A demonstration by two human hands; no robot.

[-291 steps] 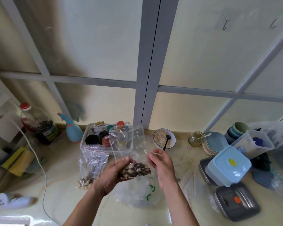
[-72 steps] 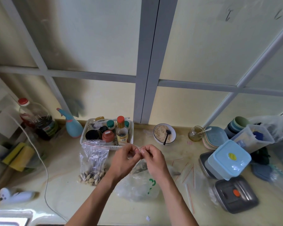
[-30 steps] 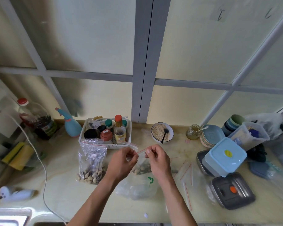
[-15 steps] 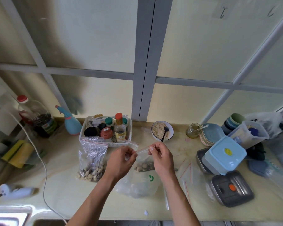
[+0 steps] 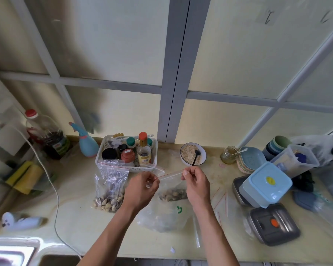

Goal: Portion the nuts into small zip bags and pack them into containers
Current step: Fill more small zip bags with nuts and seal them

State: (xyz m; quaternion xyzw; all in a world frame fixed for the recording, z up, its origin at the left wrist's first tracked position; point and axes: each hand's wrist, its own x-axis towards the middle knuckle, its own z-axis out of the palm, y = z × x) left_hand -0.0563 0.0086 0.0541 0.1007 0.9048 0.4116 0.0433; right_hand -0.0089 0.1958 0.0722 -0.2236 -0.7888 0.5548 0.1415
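I hold a small clear zip bag with nuts in its bottom above the counter. My left hand pinches the left end of its red-lined zip strip and my right hand pinches the right end. A larger zip bag of nuts stands to the left. A crumpled clear plastic bag with green print lies under my hands. To the right stand a light blue lidded container and a grey lidded container with an orange valve.
A white basket of bottles and jars stands behind the bags, a bowl of oats with a black spoon beside it. Spare zip bags lie right of my hands. Plates, cups and a clear tub crowd the far right. A cord crosses the left.
My hands have moved apart along the small bag's zip strip, the right hand sliding rightward. Much earlier my left hand cradled the nuts in the open bag.
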